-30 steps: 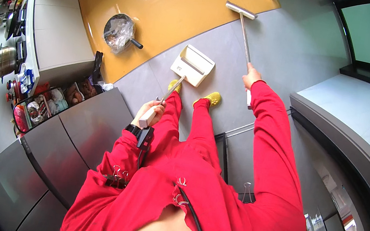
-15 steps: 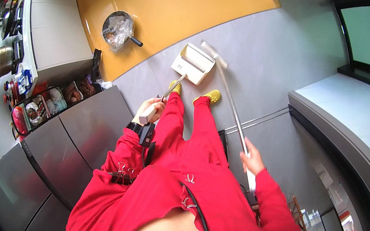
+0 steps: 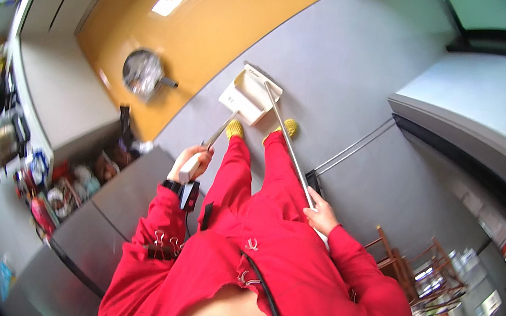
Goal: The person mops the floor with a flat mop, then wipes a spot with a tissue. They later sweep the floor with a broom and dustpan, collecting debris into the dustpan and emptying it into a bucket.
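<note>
My left hand [image 3: 194, 161] is closed around the grip of a long-handled white dustpan [image 3: 231, 98], which rests on the grey floor just ahead of my yellow shoes. In my right hand [image 3: 321, 215] is the long metal pole of a broom [image 3: 293, 153]. Its narrow pale head lies along the far edge of the dustpan, apparently touching it, though blur hides the exact contact. What lies inside the dustpan, if anything, is too indistinct to make out.
A dark pan [image 3: 143, 73] with clear plastic in it sits on the orange floor mat [image 3: 222, 16]. Grey cabinets [image 3: 123, 194] and a packed drawer line my left. To the right are a white-topped ledge [image 3: 472, 92] and wooden chairs [image 3: 438, 277].
My right hand has swung the broom leftward, bringing its head from beside the dustpan to its far edge. The view has turned, shifting the surroundings.
</note>
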Available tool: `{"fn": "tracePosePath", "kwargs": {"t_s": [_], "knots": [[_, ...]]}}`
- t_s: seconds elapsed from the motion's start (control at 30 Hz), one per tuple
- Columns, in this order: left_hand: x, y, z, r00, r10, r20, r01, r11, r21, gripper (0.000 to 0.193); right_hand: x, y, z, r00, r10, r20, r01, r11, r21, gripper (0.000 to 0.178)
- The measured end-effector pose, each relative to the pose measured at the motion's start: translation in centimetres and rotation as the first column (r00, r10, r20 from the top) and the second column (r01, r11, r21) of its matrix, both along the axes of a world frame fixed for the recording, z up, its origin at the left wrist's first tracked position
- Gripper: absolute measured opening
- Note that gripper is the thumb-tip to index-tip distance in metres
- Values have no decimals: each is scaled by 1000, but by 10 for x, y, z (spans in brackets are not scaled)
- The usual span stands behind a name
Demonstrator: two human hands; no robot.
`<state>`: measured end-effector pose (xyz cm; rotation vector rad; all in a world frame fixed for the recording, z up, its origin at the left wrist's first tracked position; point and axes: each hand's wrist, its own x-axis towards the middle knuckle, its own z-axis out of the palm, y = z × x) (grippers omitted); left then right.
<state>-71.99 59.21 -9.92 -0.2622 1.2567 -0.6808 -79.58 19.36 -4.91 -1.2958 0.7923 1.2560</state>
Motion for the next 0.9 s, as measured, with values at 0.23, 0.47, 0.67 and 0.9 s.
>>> {"fn": "tracePosePath", "kwargs": {"t_s": [0.23, 0.47, 0.67, 0.9], "knots": [[25, -7, 3, 973, -230, 2, 229, 968, 103, 11, 14, 6, -30, 950, -309, -33, 311, 947, 77, 65], [58, -32, 41, 960, -258, 106, 252, 965, 68, 10, 7, -30, -16, 840, -485, 242, 493, 870, 31, 65], [118, -65, 77, 875, -464, 135, 461, 886, 60, 11, -21, -1, -28, 548, -766, 338, 800, 597, 58, 67], [196, -72, 83, 536, -804, 259, 764, 592, 257, 13, -72, 80, -12, 269, -897, 351, 948, 311, 69, 71]]}}
